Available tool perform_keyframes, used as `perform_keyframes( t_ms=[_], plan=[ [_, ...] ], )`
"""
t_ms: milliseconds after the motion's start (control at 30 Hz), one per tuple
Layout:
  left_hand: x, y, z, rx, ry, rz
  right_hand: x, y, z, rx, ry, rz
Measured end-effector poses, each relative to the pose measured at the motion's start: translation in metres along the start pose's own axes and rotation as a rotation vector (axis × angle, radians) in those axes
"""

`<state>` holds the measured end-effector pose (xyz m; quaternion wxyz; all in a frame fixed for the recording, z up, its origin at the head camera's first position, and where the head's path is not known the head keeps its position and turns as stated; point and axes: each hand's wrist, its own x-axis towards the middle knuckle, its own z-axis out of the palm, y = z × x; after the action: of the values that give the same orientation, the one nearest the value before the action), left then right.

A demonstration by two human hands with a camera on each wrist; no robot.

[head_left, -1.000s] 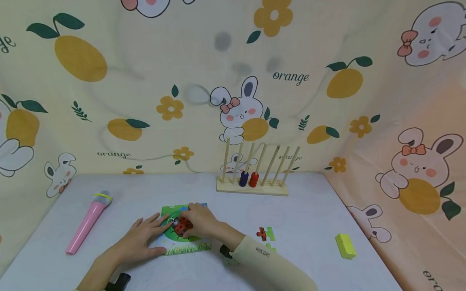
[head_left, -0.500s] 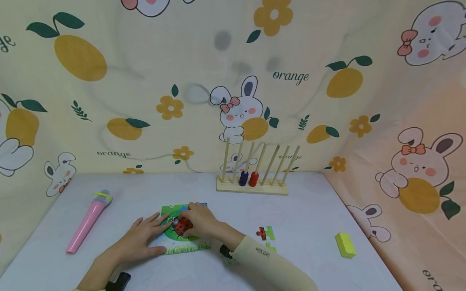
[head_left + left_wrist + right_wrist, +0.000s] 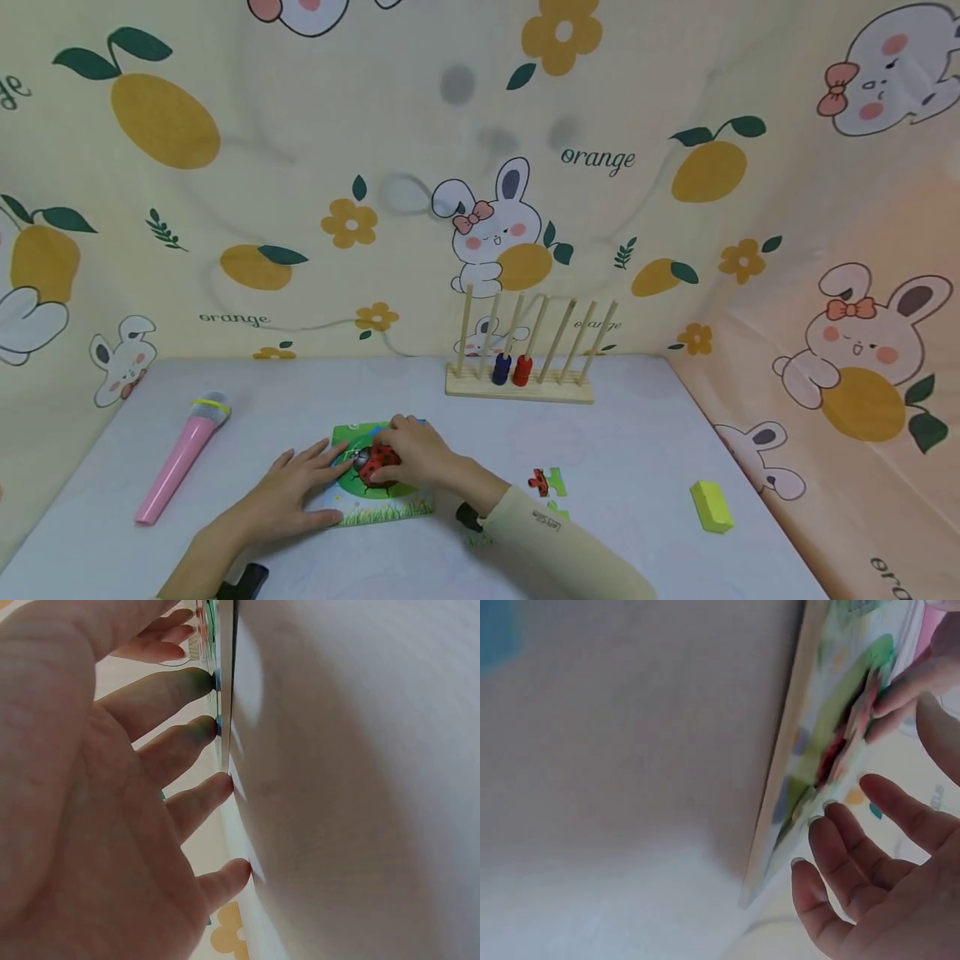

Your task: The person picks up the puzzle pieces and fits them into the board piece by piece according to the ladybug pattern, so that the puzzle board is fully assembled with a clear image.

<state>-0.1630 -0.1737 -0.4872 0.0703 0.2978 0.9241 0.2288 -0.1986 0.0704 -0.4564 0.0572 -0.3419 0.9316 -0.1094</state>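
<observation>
A ladybug puzzle lies on the table in front of me, green and light blue with grass along its near edge. On its left side rests my left hand, fingers spread; in the left wrist view two fingertips touch the board and two reach the tabletop. My right hand is over the puzzle's right part, hiding it in the head view. In the right wrist view its bent fingers stand just off the board, with nothing seen between them and the thumb.
Loose puzzle pieces lie right of the board, and one grass piece sits under the right forearm. A pink toy microphone is at left. Behind stands a wooden peg rack with blue and red beads. A yellow-green block lies far right.
My right hand has shifted slightly up and to the right, and more of the ladybug's red shell shows. The left hand has stayed in place.
</observation>
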Motion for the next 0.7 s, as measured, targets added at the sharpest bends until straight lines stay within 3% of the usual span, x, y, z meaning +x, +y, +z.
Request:
perform_keyframes(
  t_ms=[100, 233, 400, 700],
  plan=[
    [-0.001, 0.0, 0.0, 0.0, 0.0, -0.002, -0.004, -0.002, -0.001, -0.07, -0.004, -0.018],
    [-0.001, 0.0, 0.0, -0.007, 0.007, 0.004, -0.012, -0.009, 0.002, -0.17, -0.093, -0.057],
    [-0.002, 0.002, -0.001, -0.029, 0.022, 0.02, -0.024, -0.018, 0.006, -0.224, -0.218, -0.079],
    [-0.001, 0.004, -0.004, -0.034, -0.011, 0.003, -0.037, -0.025, 0.007, -0.252, -0.287, -0.053]
  ],
)
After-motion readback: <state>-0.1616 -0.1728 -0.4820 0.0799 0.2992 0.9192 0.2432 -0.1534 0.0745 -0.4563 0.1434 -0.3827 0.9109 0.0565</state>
